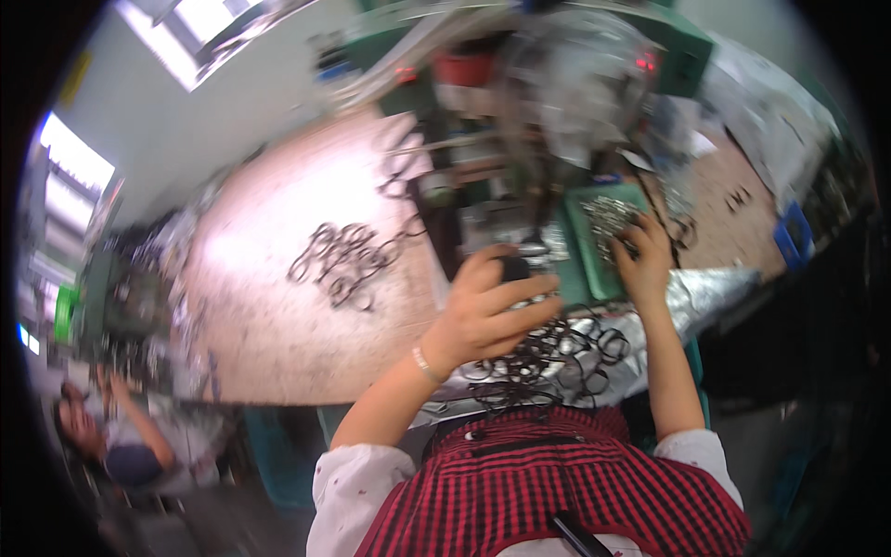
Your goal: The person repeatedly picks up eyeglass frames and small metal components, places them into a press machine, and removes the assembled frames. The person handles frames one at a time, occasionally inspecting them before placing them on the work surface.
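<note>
My left hand [491, 313] is at the front of a bench machine [498, 202], its fingers spread and curled around a dark rounded part [514, 269]. Blur hides whether that part is gripped. My right hand [646, 261] reaches into a green tray [604, 289], its fingertips at a heap of small shiny metal pieces [609, 216]. Whether a piece is pinched there cannot be made out. Below my left hand, a tangle of thin dark cords or straps [529, 362] lies on silvery sheeting [630, 317] close to my checked apron [529, 473].
More dark looped cords [344, 257] lie on the wooden tabletop [278, 334] to the left. Clear plastic bags [585, 90] are by the machine. At right are a blue plastic piece [793, 235] and small dark bits [738, 200]. Another person [132, 438] is at lower left.
</note>
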### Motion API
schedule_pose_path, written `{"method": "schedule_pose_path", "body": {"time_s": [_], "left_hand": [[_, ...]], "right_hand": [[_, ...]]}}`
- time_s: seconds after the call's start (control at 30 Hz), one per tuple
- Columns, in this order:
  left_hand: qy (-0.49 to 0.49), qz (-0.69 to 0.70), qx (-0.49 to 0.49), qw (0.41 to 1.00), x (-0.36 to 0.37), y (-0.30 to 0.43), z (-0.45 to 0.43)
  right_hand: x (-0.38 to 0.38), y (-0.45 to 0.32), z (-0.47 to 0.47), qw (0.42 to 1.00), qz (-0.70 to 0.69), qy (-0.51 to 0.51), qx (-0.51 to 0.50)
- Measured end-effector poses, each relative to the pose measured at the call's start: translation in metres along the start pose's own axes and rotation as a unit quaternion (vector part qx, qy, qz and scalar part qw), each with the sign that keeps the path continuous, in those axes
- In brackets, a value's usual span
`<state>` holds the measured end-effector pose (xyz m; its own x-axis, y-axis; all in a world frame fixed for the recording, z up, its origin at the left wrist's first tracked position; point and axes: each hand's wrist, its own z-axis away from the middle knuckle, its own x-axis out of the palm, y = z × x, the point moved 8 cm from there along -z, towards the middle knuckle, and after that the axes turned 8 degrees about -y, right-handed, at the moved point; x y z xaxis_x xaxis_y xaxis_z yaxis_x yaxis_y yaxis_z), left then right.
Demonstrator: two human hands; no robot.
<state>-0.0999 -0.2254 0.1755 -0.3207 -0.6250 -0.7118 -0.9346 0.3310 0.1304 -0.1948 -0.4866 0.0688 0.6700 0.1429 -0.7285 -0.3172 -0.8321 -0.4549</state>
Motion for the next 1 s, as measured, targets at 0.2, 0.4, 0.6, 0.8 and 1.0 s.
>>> {"method": "schedule_pose_path", "body": {"time_s": [0.2, 0.4, 0.6, 0.8, 1.0], "left_hand": [[0.054, 0.023, -0.077, 0.995, 0.021, 0.010, 0.023], [0.155, -0.246, -0.437, 0.851, -0.110, -0.077, 0.146], [0.084, -0.179, -0.778, 0.596, -0.091, -0.159, 0.332], [0.242, -0.015, -0.592, 0.769, -0.110, -0.151, 0.288], [0.312, 0.362, -0.605, 0.636, -0.053, -0.181, 0.248]], "right_hand": [[0.029, 0.040, -0.001, 0.993, 0.070, -0.090, -0.008], [0.017, 0.049, -0.006, 0.995, -0.064, -0.076, -0.003], [0.029, 0.034, -0.014, 0.982, -0.165, -0.078, 0.044], [0.012, -0.016, -0.022, 0.985, -0.148, -0.063, 0.055], [0.021, -0.013, -0.014, 0.975, -0.205, -0.030, 0.073]]}}
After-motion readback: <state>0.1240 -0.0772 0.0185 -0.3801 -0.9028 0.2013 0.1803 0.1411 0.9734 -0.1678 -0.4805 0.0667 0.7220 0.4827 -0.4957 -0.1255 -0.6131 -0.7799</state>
